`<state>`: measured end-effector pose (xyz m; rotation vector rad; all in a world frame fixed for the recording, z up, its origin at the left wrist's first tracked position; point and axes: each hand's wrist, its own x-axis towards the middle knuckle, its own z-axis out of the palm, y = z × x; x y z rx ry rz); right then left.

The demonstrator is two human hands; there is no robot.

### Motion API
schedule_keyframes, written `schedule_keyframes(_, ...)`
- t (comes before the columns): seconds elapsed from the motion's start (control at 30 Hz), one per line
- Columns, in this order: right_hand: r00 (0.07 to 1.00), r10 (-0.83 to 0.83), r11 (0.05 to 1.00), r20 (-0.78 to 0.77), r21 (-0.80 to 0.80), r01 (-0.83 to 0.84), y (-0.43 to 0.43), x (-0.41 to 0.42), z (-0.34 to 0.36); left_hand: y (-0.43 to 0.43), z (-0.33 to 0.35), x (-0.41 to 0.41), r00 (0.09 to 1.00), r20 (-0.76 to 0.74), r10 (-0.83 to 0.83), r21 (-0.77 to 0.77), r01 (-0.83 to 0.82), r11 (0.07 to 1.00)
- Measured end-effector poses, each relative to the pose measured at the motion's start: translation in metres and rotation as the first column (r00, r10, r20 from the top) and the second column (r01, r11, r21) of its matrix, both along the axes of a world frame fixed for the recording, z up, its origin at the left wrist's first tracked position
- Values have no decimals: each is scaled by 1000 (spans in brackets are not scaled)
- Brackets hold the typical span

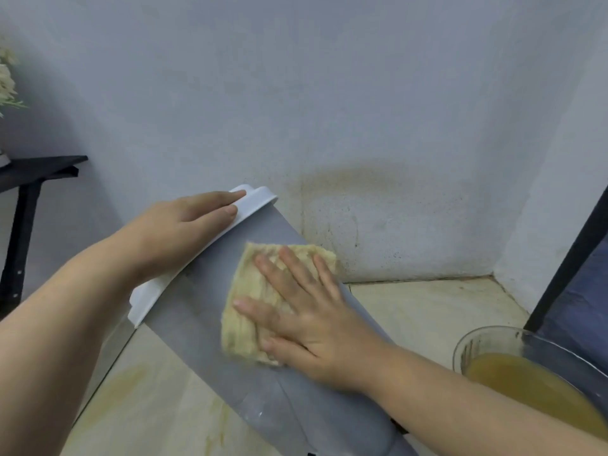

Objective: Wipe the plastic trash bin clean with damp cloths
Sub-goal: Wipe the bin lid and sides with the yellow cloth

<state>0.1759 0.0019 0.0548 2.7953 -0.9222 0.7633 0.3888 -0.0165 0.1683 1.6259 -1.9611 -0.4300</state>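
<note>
Head view: the bin [204, 311] leans tilted over the floor [427, 307], left hand [177, 232] flat, fingers straight, on its rim [253, 205]; right hand [309, 317], fingers spread, presses a cloth [243, 324] against its side. Hard pressing could slide the ungripped bin away.

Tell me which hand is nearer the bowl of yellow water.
Right. The right hand presses the cloth on the bin, not far from the bowl; the left hand rests on the bin's white rim, farther away.
</note>
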Motion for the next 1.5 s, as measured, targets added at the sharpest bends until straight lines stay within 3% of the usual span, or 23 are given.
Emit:
schedule_keyframes(0.23, 918, -9, 969, -397, -230, -90, 41, -91, -56, -1, 0, 5, 999, -40, 11, 28, -10, 1000)
schedule_keyframes(0.33, 888, -55, 940, -457, -322, -107, 43, -109, -58, -1, 2, 0, 1000, -28, 5, 26, -4, 1000)
schedule_keyframes(0.5, 974, 4, 980, -227, -193, -49, 17, -42, -11, -2, 4, -10, 1000, -2, -22, 10, 22, 1000)
schedule_keyframes(0.6, 997, 50, 999, -62, -11, -51, -2, -11, 9, -1, 4, -7, 999, -4, -34, 11, 34, 999)
schedule_keyframes(0.73, 983, -115, 982, 143, 162, 91, -26, 4, 22, -2, 5, -15, 997, 3, -73, -7, 73, 997)
schedule_keyframes(0.87, 863, -374, 876, 340, 436, 207, -34, 7, 21, -5, 6, -20, 997, 9, -72, -8, 72, 997)
schedule_keyframes(1.03, 670, -716, 609, 198, 646, 460, -10, 3, -7, -6, 4, -15, 1000, -23, -1, 21, 1, 1000)
schedule_keyframes(1.13, 543, -816, 536, 196, 606, 587, 35, 19, -34, -4, 6, -15, 1000, 7, 15, 20, -15, 1000)
schedule_keyframes(1.2, 529, -796, 597, 295, 527, 605, 64, 37, -38, -2, 7, -17, 1000, 17, 24, 24, -25, 999)
schedule_keyframes(1.33, 653, -685, 723, 323, 415, 552, 66, 47, -21, 3, 9, -32, 997, 60, 55, 6, -55, 998)
schedule_keyframes(1.4, 669, -633, 772, 389, 377, 512, 50, 37, -6, 6, 9, -48, 992, 113, 50, -31, -47, 998)
schedule_keyframes(1.47, 610, -574, 818, 547, 414, 399, 35, 24, 3, 9, 12, -60, 995, 95, -14, -30, 17, 999)
schedule_keyframes(1.5, 541, -553, 831, 633, 461, 311, 31, 14, 7, 10, 14, -60, 998, 18, -68, -7, 68, 998)
